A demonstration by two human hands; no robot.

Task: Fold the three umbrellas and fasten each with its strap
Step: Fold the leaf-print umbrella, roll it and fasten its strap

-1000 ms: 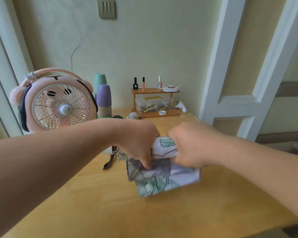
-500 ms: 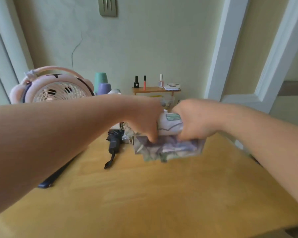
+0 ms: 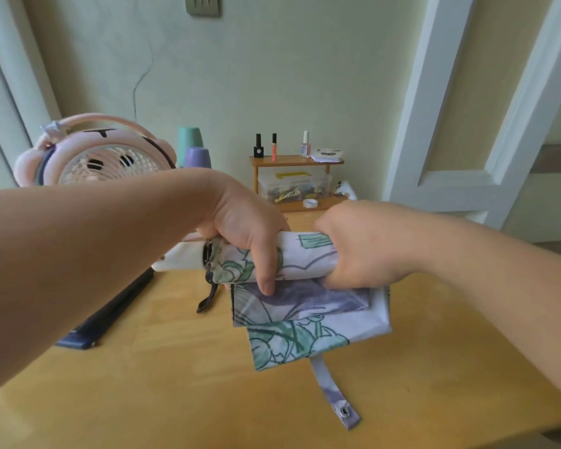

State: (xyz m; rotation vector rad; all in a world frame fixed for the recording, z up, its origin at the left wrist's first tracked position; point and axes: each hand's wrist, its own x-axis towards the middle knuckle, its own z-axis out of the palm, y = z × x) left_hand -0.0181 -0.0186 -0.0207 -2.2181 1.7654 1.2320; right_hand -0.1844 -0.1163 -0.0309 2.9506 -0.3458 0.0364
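White leaf-print umbrella (image 3: pixel 305 257), 1, rolled; 2 hands grip it: left hand (image 3: pixel 243 228) & right hand (image 3: pixel 363 244). 1 strap (image 3: pixel 332 390) dangles unfastened. 1 navy umbrella (image 3: pixel 110 315) on surface (image 3: pixel 175 384).

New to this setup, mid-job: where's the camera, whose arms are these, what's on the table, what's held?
No machine here: these are a person's bare arms, seen from one wide-angle camera on their head, looking forward and down. Both hands hold a printed umbrella: the left hand near its handle end, the right hand further along. It is only partly rolled; loose canopy flaps hang below and the strap dangles unfastened. On the wooden table lies a dark blue long object, partly hidden by the left arm. Behind stand a pink fan, cups and a small shelf.
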